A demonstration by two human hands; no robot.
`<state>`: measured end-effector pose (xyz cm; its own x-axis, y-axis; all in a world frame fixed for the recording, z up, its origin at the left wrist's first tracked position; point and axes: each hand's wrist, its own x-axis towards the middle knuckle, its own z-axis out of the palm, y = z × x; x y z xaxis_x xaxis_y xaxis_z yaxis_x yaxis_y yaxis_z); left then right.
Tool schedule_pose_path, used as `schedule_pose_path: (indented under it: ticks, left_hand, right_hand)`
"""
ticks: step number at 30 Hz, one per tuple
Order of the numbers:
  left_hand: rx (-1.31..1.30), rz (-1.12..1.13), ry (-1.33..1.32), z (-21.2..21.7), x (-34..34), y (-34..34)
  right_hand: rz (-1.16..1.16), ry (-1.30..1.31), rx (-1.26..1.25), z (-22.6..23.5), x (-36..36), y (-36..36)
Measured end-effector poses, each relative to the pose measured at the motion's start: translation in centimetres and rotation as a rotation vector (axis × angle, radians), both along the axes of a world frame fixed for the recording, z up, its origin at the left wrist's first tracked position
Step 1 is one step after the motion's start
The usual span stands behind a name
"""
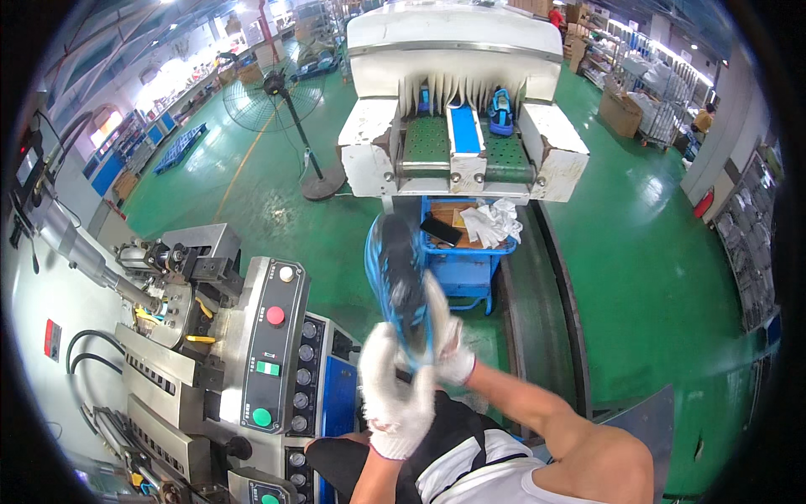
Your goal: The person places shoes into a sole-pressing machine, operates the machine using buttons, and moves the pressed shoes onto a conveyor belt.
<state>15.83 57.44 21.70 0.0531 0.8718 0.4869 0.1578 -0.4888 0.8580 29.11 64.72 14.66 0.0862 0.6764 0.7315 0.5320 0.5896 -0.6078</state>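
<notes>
A blue-and-black shoe (pixel 398 265) is held up in front of me, its far end pointing toward the white conveyor machine. White knitted gloves cover both my hands. My left hand (pixel 396 395) is closed round the near end of the shoe from the left. Along the shoe's right side, near the same end, my right hand (pixel 450 349) grips it, fingers stretched forward and slightly blurred. Under the fringe of the conveyor machine (pixel 453 38), a blue shoe (pixel 500 116) rests on the right belt. Part of another blue shoe (pixel 424 99) shows on the left belt.
At my left stands a metal machine with a button panel (pixel 273 344). Ahead, a blue cart (pixel 468 273) carries white gloves (pixel 494 225) and a dark phone-like object (pixel 441 230). A standing fan (pixel 275 84) is farther left. A dark-edged track (pixel 541 311) runs along my right.
</notes>
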Motion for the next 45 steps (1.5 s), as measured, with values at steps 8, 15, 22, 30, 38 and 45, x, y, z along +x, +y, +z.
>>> schedule_pose_path:
  ticks: [8, 15, 22, 30, 38, 45]
  left_hand:
    - [-0.207, 0.051, 0.319, -10.8, -2.7, -5.6]
    - [-0.793, 0.317, 0.505, -15.0, -6.9, -15.4]
    - [-0.829, 0.495, 0.159, -18.7, -8.5, -16.7]
    - [-0.883, 1.137, 0.342, -15.2, -15.2, -31.8]
    - [-1.400, 2.234, -0.253, -18.7, -4.6, -70.1]
    - [-2.382, 2.422, -0.459, -19.7, 25.2, -79.4]
  right_hand:
    - [-0.407, 0.054, -0.436, 1.3, 12.7, 32.6]
    - [-0.626, -0.190, -0.729, -1.4, 19.8, 48.2]
    - [-0.649, -0.550, -0.081, -4.4, 22.4, 46.8]
    - [0.690, 0.106, -1.065, -14.0, -9.1, 4.7]
    - [1.446, -0.228, -1.234, -11.6, -28.8, -18.3]
    - [1.519, -0.595, -1.180, -17.9, -33.9, -23.1]
